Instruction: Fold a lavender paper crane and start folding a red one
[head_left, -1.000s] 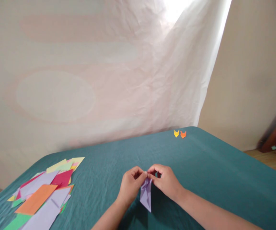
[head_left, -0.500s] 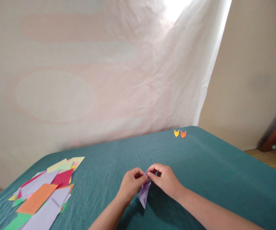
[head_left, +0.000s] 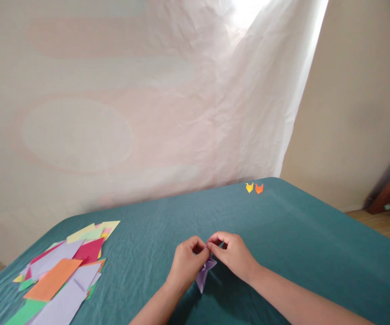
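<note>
A small folded piece of purple paper (head_left: 203, 275) hangs point-down between my hands, above the table's near middle. My left hand (head_left: 188, 259) pinches its upper part between thumb and fingers. From the other side, my right hand (head_left: 230, 251) also pinches the top of the paper, its fingertips touching those of the left. The fingers hide the paper's upper end. Below the fingertips, a lower point and a flap sticking out to the right are visible.
Loose coloured paper sheets (head_left: 54, 280) lie piled at the left of the green-covered table (head_left: 141, 243). A yellow paper bird (head_left: 249, 188) and an orange one (head_left: 259, 188) lie near the far edge. A pale sheet (head_left: 181, 113) hangs behind.
The purple paper has turned a little in my fingers, and its right flap now spreads outward. The fingertips have drawn closer together at the top. Everything else lies as before.
</note>
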